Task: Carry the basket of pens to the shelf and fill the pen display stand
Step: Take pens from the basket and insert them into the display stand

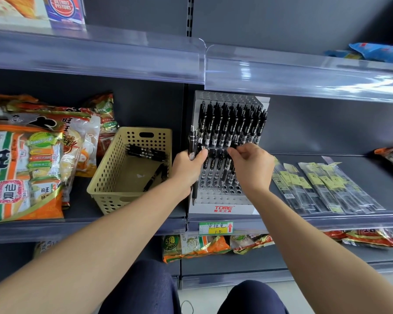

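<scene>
A beige perforated basket rests on the middle shelf with several black pens lying in it. To its right stands the white tiered pen display stand, its upper tier full of black pens and its lower tier partly filled. My left hand grips a bundle of black pens upright at the stand's left edge. My right hand pinches a pen at the lower tier, fingers closed over it; the pen itself is mostly hidden.
Large orange snack bags crowd the shelf left of the basket. Flat packs of pen refills lie right of the stand. A clear shelf lip overhangs the stand closely. A price tag hangs below it.
</scene>
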The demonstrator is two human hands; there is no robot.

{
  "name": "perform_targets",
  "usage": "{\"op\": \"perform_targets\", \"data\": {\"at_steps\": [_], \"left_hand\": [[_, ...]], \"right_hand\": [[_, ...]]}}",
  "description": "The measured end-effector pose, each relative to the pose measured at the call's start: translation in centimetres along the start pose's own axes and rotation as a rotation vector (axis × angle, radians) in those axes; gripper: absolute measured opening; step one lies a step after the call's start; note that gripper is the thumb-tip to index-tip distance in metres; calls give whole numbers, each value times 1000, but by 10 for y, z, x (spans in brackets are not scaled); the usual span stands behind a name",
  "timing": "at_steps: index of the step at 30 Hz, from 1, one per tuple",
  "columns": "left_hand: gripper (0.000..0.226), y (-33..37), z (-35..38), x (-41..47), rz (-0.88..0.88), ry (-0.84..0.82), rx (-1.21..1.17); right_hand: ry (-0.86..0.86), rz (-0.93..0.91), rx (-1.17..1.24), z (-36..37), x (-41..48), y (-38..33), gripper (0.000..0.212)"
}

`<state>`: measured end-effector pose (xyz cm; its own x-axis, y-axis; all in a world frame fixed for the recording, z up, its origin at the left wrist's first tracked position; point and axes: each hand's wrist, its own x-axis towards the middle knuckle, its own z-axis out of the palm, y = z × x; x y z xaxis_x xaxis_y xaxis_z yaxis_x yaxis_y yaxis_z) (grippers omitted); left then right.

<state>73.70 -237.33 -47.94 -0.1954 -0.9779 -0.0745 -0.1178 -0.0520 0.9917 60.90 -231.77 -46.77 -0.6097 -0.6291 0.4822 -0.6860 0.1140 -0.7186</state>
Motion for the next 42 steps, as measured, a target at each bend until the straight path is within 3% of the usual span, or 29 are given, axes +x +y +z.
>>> {"op": "perform_targets", "data": {"at_steps": [14, 22, 34, 39, 42], "left_hand": [[25, 8, -5, -11, 29, -53, 44], [22, 2, -2, -5, 12, -1, -1], [20, 0, -3, -1, 47, 2, -25], [26, -3, 0, -1, 25, 9, -10], [56, 0, 0, -5, 20, 5, -9]], "right_hand": [[18, -6, -37, 3, -7, 5, 22], [-172, 64, -276, 11, -14, 14, 29], [-292, 37, -411, 14, -2, 11, 34], [-340, -2, -498, 14, -3, 8, 34], [-338, 9, -479, 11, -4, 9, 46]]}}
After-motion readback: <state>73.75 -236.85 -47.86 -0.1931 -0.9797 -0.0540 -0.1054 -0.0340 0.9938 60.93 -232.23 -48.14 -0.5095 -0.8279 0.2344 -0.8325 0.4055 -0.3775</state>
